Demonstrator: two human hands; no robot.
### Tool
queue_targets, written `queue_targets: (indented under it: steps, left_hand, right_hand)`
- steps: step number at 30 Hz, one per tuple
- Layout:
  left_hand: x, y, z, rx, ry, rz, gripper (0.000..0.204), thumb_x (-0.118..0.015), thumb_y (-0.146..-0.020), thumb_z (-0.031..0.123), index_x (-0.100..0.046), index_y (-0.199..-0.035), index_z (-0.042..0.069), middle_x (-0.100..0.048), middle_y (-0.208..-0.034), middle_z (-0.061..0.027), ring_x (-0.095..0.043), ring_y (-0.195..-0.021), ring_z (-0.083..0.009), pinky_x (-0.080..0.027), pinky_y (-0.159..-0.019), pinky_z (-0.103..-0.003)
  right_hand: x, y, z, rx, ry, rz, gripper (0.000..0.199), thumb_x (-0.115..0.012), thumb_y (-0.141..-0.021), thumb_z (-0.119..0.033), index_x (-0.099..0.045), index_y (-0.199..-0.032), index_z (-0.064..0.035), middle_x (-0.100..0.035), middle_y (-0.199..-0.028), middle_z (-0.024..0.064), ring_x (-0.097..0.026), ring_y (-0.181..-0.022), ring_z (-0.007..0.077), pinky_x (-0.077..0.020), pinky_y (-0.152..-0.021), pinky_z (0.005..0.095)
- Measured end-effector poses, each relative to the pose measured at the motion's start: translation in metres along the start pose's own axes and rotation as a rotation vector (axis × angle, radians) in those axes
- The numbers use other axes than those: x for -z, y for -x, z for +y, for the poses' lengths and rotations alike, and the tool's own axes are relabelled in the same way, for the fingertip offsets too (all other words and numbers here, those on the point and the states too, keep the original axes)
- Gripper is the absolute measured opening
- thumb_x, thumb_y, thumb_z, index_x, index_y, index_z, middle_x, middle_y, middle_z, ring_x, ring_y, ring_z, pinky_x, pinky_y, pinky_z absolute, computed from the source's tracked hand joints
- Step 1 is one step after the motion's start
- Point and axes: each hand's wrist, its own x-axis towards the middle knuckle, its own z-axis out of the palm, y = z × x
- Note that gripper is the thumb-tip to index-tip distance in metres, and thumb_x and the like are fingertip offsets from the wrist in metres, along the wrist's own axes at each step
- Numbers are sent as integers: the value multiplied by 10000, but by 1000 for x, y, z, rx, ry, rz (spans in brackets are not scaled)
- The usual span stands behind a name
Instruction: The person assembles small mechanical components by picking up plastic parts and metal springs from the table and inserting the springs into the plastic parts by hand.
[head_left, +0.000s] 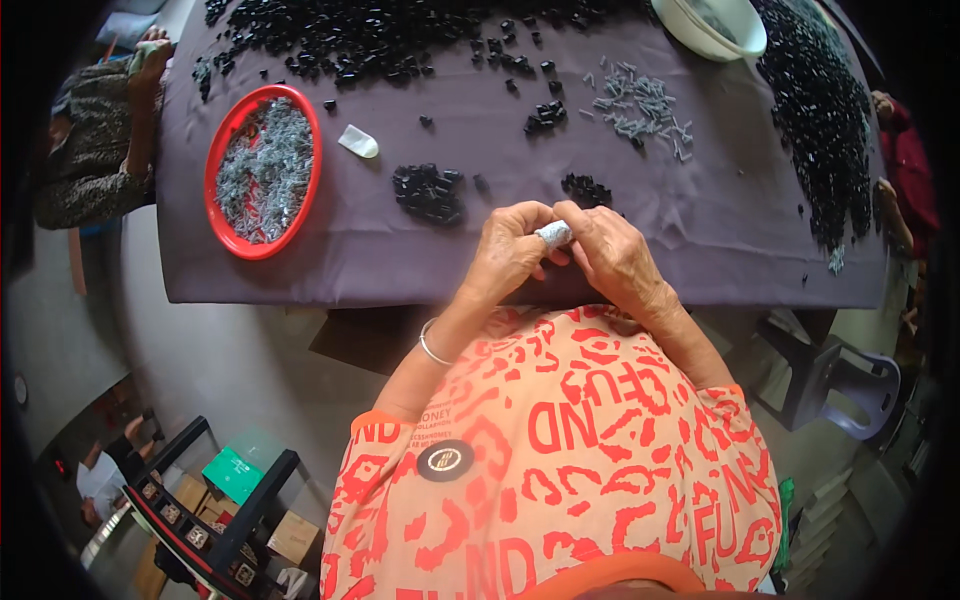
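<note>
My left hand (510, 245) and my right hand (615, 255) meet over the table's front edge, fingers bent and pinched together. A small whitish, patterned piece (553, 235) shows between them; I cannot tell whether it is a wrap on a finger or a separate thing. What the fingertips pinch is too small to make out. Just beyond my right hand lies a small heap of black plastic parts (586, 189). Another black heap (428, 193) sits beyond my left hand. Farther off are loose grey pin-like pieces (640, 108).
A red tray (312, 185) of grey pieces stands at the left, beside a white finger cot (358, 141). Black parts (350, 40) spread along the far side and more (820, 120) at the right. A pale bowl (705, 40) stands far right. People sit at both sides.
</note>
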Motion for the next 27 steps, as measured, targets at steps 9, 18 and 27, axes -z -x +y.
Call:
queue_targets:
  steps: [9, 18, 27]
  left_hand:
    - [2, -3, 4, 71, 8, -27, 160, -658, -835, 74, -623, -969, -8, -676, -794, -66, -640, -617, -101, -446, -429, -188]
    - [11, -3, -19, -276, 246, -115, 121, -642, -796, 30, -634, -914, 7, -640, -735, -31, -605, -628, -127, -467, -519, -234]
    - [26, -10, -66, -442, -603, -2, 163, -549, -833, 148, -556, -892, -4, -559, -833, -139, -565, -790, -279, -430, -651, -372]
  right_hand:
    - [1, 1, 3, -48, -17, -30, 454, -602, -728, 76, -489, -1157, -20, -540, -758, 133, -556, -683, 310, -463, -619, 402]
    - [3, -26, -19, 51, -124, 21, 464, -646, -802, -199, -521, -1220, -42, -535, -1219, 158, -543, -1090, 345, -437, -922, 429]
    - [-32, -24, -7, 71, -172, -96, 554, -459, -898, -483, -506, -1288, -92, -512, -1314, 116, -476, -1235, 263, -348, -1051, 437]
